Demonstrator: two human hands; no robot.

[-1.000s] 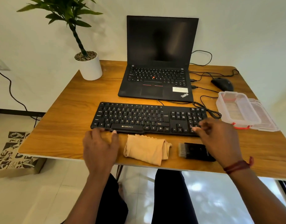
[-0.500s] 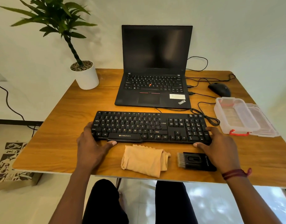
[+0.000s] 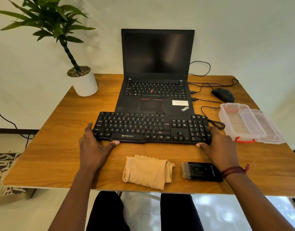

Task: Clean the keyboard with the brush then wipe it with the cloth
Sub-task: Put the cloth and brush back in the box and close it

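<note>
A black wired keyboard (image 3: 151, 127) lies across the middle of the wooden table (image 3: 51, 147), its far edge close to the laptop's front. My left hand (image 3: 95, 147) grips its left end, thumb on the front edge. My right hand (image 3: 218, 147) grips its right end in the same way. A folded beige cloth (image 3: 146, 171) lies near the table's front edge, below the keyboard. To the right of the cloth lies a black brush (image 3: 201, 171) with pale bristles pointing left, partly under my right wrist.
An open black laptop (image 3: 156, 90) stands behind the keyboard. A black mouse (image 3: 223, 95) and cables lie at the back right. A clear plastic box (image 3: 243, 124) with a red clasp sits at the right. A potted plant (image 3: 83, 80) stands at the back left.
Both hands went from hovering near the keyboard's front edge to gripping its two ends. The keyboard has shifted away from me, toward the laptop.
</note>
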